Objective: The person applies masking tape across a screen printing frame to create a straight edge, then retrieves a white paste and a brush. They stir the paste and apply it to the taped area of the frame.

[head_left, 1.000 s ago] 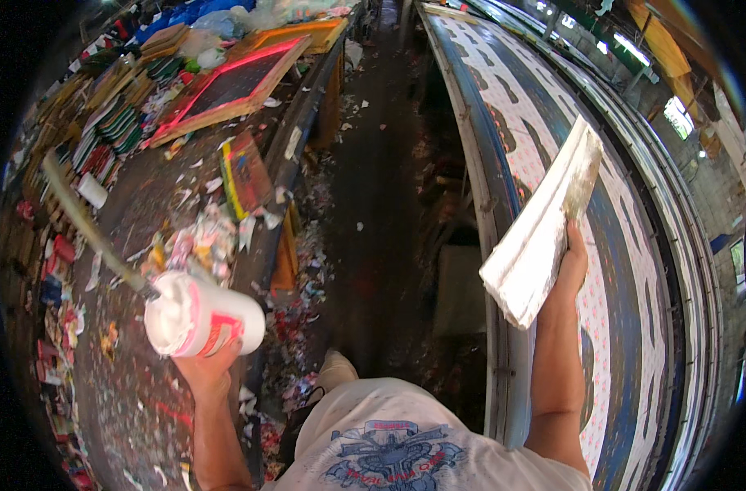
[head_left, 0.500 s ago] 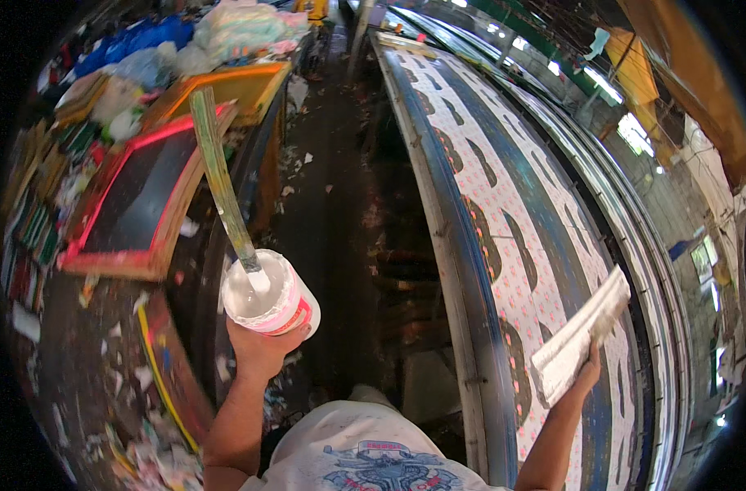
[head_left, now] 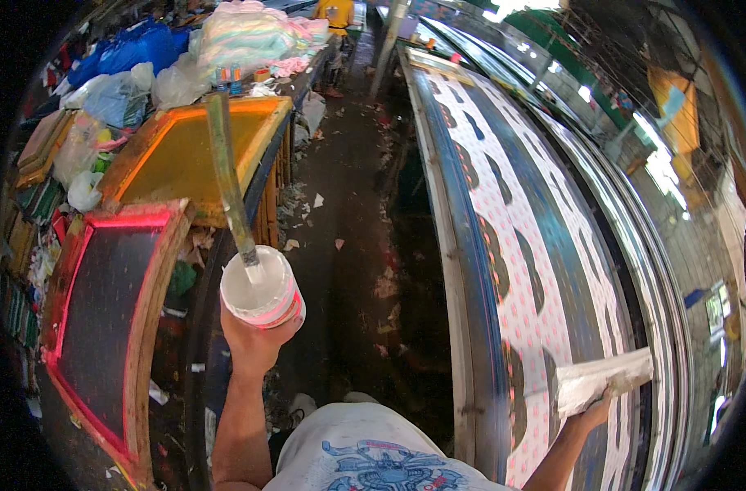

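Note:
My left hand (head_left: 253, 345) is closed around a white plastic tub (head_left: 285, 301) with a pink-and-red label, held out at waist height. White paint coats its rim and inside. A long, paint-stained wooden stick (head_left: 223, 168) stands tilted in the tub, its upper end leaning away from me. On the right, my right hand (head_left: 588, 416) grips a squeegee (head_left: 606, 379), a flat, white-smeared bar held above the printing table. Its fingers are partly hidden behind the bar. Below it, strips of white cloth with pink print (head_left: 516, 282) and dark, curved gaps run along the table.
A long printing table (head_left: 448, 270) with a raised edge borders the aisle (head_left: 348, 213) on the right. To the left lie a pink-edged screen frame (head_left: 148, 327) and a yellow screen frame (head_left: 262, 155). Behind them are plastic bags (head_left: 119, 102) and folded cloth (head_left: 246, 37). Someone in yellow (head_left: 334, 16) stands far ahead.
I have moved forward along the aisle; the screen frames and table now sit nearer. The squeegee has turned from steeply slanted to nearly level. Both hands keep their hold.

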Tool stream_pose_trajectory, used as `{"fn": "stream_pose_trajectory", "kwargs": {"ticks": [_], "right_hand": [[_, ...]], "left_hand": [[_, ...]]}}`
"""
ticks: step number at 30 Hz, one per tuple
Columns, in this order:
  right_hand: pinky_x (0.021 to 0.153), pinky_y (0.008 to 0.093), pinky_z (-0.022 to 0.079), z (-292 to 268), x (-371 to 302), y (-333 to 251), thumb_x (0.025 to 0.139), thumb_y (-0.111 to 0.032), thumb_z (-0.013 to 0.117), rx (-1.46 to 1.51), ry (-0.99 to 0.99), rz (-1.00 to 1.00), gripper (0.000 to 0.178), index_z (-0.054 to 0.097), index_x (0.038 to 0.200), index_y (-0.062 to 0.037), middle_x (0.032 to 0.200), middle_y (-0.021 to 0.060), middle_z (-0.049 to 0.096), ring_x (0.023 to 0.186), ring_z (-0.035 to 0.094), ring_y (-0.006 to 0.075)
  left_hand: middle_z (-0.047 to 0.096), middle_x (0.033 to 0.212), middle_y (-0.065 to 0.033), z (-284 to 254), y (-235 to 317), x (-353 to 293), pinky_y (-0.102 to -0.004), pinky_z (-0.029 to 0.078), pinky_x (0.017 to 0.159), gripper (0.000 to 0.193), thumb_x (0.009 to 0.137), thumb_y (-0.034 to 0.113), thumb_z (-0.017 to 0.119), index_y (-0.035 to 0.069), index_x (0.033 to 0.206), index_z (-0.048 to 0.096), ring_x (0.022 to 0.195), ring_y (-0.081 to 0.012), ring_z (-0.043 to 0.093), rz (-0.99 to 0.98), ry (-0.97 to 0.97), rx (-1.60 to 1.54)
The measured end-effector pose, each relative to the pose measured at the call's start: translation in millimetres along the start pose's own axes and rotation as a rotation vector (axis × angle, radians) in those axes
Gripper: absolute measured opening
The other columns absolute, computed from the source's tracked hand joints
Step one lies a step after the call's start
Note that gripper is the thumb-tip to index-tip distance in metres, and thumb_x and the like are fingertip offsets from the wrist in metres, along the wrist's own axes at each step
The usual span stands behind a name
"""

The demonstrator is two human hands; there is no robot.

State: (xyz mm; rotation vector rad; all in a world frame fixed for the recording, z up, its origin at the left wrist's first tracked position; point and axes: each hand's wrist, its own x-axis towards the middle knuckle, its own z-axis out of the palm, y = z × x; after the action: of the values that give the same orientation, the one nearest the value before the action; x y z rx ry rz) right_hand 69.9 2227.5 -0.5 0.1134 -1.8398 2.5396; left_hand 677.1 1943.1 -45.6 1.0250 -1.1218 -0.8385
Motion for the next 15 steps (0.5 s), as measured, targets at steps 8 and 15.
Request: {"fn": "stream_pose_trajectory", "kwargs": {"ticks": [8, 15], "right_hand": [[0.115, 0.0496, 0.056, 413, 13, 97, 0.114, -0.036, 0.051, 0.252, -0.527, 0.222, 0.059, 0.054, 0.153, 0.0089, 0.145, 0.0244, 0.066, 0.128, 0.07, 0.0394], [0.107, 0.046, 0.059, 665, -13, 167, 0.115, -0.035, 0.051, 0.206, -0.659, 0.432, 0.054, 0.059, 0.149, 0.0055, 0.14, 0.0191, 0.07, 0.121, 0.073, 0.0358]], "left_hand": [[0.068, 0.139, -0.0108, 112, -48, 223, -0.0398, 0.054, 0.112, 0.097, 0.068, 0.003, 0.097, 0.001, 0.153, 0.049, 0.124, -0.0201, 0.069, 0.058, 0.073, -0.107], [0.067, 0.136, -0.0119, 199, -126, 432, -0.0404, 0.052, 0.113, 0.094, 0.068, 0.006, 0.097, 0.0, 0.149, 0.05, 0.124, -0.0219, 0.068, 0.095, 0.022, -0.017]]}}
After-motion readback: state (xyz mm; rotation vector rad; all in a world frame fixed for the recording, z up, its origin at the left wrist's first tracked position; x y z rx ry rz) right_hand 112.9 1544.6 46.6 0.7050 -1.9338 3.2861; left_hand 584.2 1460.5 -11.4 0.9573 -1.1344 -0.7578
